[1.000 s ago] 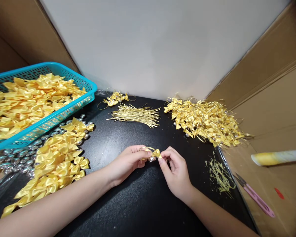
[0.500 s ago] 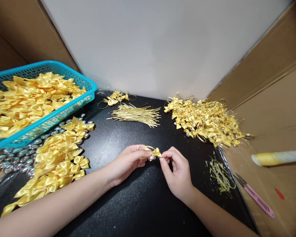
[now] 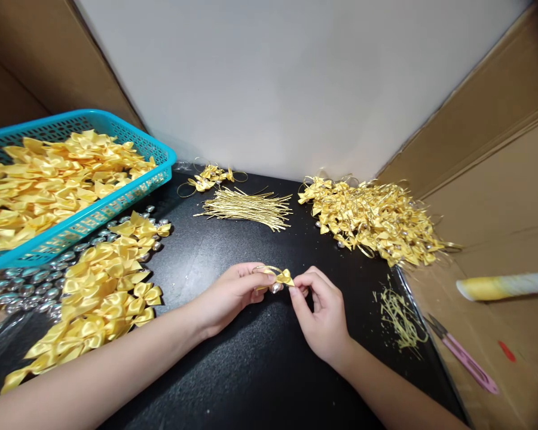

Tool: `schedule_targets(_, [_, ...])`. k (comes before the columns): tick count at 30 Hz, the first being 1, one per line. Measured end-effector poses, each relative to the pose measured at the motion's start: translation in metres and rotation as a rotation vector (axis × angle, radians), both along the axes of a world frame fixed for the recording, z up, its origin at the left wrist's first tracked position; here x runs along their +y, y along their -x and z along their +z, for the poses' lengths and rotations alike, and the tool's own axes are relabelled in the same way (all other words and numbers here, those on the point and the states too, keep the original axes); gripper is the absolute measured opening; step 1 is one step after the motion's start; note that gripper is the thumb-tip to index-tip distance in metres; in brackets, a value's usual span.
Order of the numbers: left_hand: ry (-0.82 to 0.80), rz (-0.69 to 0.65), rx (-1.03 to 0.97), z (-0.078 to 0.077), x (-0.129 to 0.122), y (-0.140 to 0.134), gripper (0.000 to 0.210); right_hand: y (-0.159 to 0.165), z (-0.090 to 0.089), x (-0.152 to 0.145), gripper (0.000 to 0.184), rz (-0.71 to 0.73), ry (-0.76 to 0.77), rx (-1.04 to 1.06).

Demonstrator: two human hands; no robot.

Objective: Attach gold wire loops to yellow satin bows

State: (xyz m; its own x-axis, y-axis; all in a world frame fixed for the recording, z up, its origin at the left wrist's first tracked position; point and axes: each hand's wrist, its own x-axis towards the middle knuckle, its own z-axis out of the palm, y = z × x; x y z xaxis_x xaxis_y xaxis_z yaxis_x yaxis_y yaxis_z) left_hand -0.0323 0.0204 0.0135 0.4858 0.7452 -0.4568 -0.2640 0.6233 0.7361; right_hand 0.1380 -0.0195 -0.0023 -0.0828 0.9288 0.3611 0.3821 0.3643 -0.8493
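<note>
Over the middle of the black table, my left hand point(image 3: 242, 292) pinches a loop of gold cord point(image 3: 269, 268) between thumb and fingers. On that loop sits a small yellow satin bow point(image 3: 286, 277), with a shiny silvery bead point(image 3: 276, 288) hanging just below. My right hand point(image 3: 318, 304) has thumb and forefinger closed on the bow's right tip. Its other fingers are curled in. Both hands hold the one piece between them, slightly above the tabletop. The cord's ends are hidden behind the fingers.
A blue basket point(image 3: 168, 170) of yellow bows stands left, near loose bows point(image 3: 103, 269) and silvery beads point(image 3: 36, 278). Cut gold cords point(image 3: 251, 208) lie behind my hands. Looped bows point(image 3: 372, 218) are heaped right, with cord scraps point(image 3: 399, 316) and pink-handled snips point(image 3: 468, 358) nearer.
Hardly anything differs. The gold loop in my left hand sits a touch flatter, and both hands keep their place and grip.
</note>
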Motion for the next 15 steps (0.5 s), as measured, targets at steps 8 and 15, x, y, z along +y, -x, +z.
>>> schedule_targets(8, [-0.006, 0.0, 0.0, -0.0005, -0.0007, 0.0, 0.014, -0.0001, 0.0014, -0.0006, 0.013, -0.007, -0.02, -0.001])
schedule_targets(15, [0.008, 0.015, -0.004, -0.0011, -0.0007, 0.0005, 0.016, 0.0005, 0.0014, 0.0, 0.015, -0.027, -0.049, -0.017])
